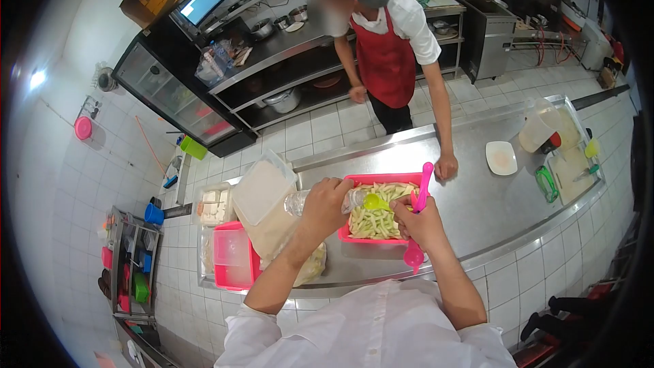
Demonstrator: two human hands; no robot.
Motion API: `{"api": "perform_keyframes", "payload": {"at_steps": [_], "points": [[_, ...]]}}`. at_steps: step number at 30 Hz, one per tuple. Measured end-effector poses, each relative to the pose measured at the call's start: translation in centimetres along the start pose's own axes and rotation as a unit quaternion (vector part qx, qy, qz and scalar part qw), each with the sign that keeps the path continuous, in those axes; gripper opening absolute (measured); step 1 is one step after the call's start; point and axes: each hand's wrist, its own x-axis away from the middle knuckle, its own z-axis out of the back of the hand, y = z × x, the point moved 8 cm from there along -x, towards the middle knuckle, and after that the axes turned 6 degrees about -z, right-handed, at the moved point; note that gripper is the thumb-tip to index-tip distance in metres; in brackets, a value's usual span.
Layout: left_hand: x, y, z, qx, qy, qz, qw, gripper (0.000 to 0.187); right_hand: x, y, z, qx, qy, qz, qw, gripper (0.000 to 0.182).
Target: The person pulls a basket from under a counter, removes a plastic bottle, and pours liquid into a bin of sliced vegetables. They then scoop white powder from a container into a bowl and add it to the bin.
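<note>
Shirt: white shirt point(381, 327) at bottom edge, nearest the lens; both forearms reaching forward from it.
Right hand: right hand point(421, 223) clenched around pink spoon point(420, 212), handle up toward far edge of tray, bowl end down by near counter rim; green scoop point(375, 202) held in same grip, its bowl over the food.
Left hand: left hand point(327, 206) wrapped shut around clear plastic bottle point(325, 199), lying tilted, mouth end pointing toward green scoop.
Tray: pink tray point(351, 182) just beyond both hands, filled with pale cut strips point(381, 218); resting on counter point(477, 204), stainless steel.
Left of tray: clear lidded tub point(262, 187) with whitish contents; pink container point(235, 255) at near edge; bag of pale pieces point(310, 266) under left forearm; tray of pale blocks point(212, 204) further left.
Right along counter: white plate point(501, 158), well apart from pink tray; large jug point(538, 126) and chopping board point(569, 170) beyond it.
Far side: second person in red apron point(385, 61), one hand point(446, 167) resting on counter just beside pink tray's far right corner.
Background: steel shelving with bowls point(286, 24); glass-door cooler point(170, 95).
</note>
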Motion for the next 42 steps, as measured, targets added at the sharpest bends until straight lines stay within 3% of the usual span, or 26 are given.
{"api": "perform_keyframes", "payload": {"at_steps": [13, 25, 42], "points": [[-0.4, 0.7, 0.9, -0.014, 0.040, -0.046, 0.998, 0.041, 0.4, -0.5, -0.2, 0.003, 0.014, 0.001, 1.000, 0.016], [-0.5, 0.4, 1.0, -0.038, 0.039, -0.025, 0.998, 0.052, 0.1, -0.1, -0.5, -0.019, -0.001, -0.002, 1.000, 0.016], [-0.5, 0.1, 0.7, -0.069, 0.060, -0.046, 0.995, 0.051, -0.1, -0.1, -0.6, -0.019, 0.003, -0.002, 1.000, 0.015]]}}
